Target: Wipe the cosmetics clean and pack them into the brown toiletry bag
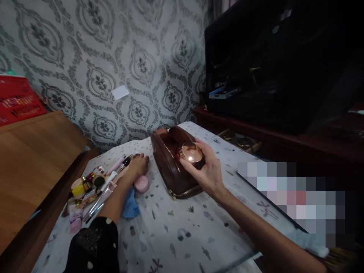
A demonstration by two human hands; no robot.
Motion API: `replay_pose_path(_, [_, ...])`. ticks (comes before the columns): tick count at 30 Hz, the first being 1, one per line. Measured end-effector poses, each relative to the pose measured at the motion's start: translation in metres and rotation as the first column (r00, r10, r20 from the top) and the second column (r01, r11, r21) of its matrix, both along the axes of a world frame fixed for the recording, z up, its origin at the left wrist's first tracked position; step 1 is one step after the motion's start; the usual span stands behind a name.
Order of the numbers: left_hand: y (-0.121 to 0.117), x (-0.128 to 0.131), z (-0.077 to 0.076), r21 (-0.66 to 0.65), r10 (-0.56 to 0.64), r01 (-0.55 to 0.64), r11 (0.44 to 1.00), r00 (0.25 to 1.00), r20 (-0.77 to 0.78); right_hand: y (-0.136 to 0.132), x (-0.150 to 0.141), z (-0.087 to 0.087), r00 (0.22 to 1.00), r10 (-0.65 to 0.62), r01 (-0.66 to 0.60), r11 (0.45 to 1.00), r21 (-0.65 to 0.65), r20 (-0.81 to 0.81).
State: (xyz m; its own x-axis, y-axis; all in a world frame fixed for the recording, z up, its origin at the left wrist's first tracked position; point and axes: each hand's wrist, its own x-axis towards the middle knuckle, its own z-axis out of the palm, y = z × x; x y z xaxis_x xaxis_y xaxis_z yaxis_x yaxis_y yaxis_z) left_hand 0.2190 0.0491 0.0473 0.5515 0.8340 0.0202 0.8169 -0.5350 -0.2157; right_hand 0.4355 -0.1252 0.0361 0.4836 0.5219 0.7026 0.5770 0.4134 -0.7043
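My right hand [209, 170] grips a round, shiny rose-gold compact [191, 151] between thumb and fingers, at the opening of a brown leather zip bag [167, 172]. The bag stands unzipped, and a zip pull hangs at its near end. On the left, my left hand [139, 165] is lowered to the table with curled fingers; whatever they hold, if anything, is hidden. A pink round jar [141, 184] sits just below that hand, and a blue cloth [131, 204] lies by the wrist. Makeup tubes, pens and a yellow-lidded jar [78, 190] are heaped left of the forearm.
A patterned white cloth covers the table [173, 235]. Beyond it is a wall with grey ornate wallpaper [142, 64]. A wooden cabinet [36, 159] carrying a red box [19, 99] stands left. At right are a large black screen [256, 68] and a blurred patch.
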Motion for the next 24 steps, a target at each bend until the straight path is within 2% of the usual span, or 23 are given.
replay_pose_path(3, [0.0,0.007,-0.001,0.076,0.068,-0.071,0.995,0.997,0.037,-0.001,0.002,-0.002,1.0,0.007,-0.007,1.0,-0.004,0.008])
replay_pose_path(6, [0.001,0.014,0.012,0.152,0.023,-0.04,0.988,0.993,0.114,-0.002,0.003,-0.003,1.0,0.01,-0.01,1.0,-0.008,0.012])
replay_pose_path(9, [0.006,0.024,0.03,0.231,-0.244,0.188,0.955,0.939,0.241,-0.002,0.003,-0.003,1.0,0.023,-0.023,1.0,-0.01,0.015])
replay_pose_path(11, [0.01,0.03,0.04,0.286,-0.449,0.371,0.884,0.844,0.293,-0.002,0.003,-0.003,1.0,0.025,-0.025,1.0,-0.011,0.006])
replay_pose_path(12, [0.011,0.033,0.045,0.295,-0.524,0.445,0.845,0.8,0.293,-0.002,0.003,-0.003,1.0,0.025,-0.025,1.0,-0.013,0.004])
replay_pose_path(14, [0.012,0.037,0.053,0.264,-0.597,0.539,0.8,0.757,0.265,-0.001,0.002,-0.003,1.0,0.023,-0.023,1.0,-0.016,0.011])
replay_pose_path(16, [0.008,0.038,0.059,0.21,-0.614,0.577,0.789,0.752,0.24,0.001,0.002,-0.003,1.0,0.021,-0.021,1.0,-0.012,0.019])
replay_pose_path(18, [0.002,0.034,0.062,0.195,-0.591,0.558,0.806,0.774,0.229,0.002,0.002,-0.002,1.0,0.027,-0.027,1.0,-0.008,0.013])
replay_pose_path(24, [-0.012,0.015,0.056,0.265,-0.541,0.476,0.838,0.787,0.298,0.005,0.002,0.0,0.998,0.061,-0.062,0.998,-0.019,-0.015])
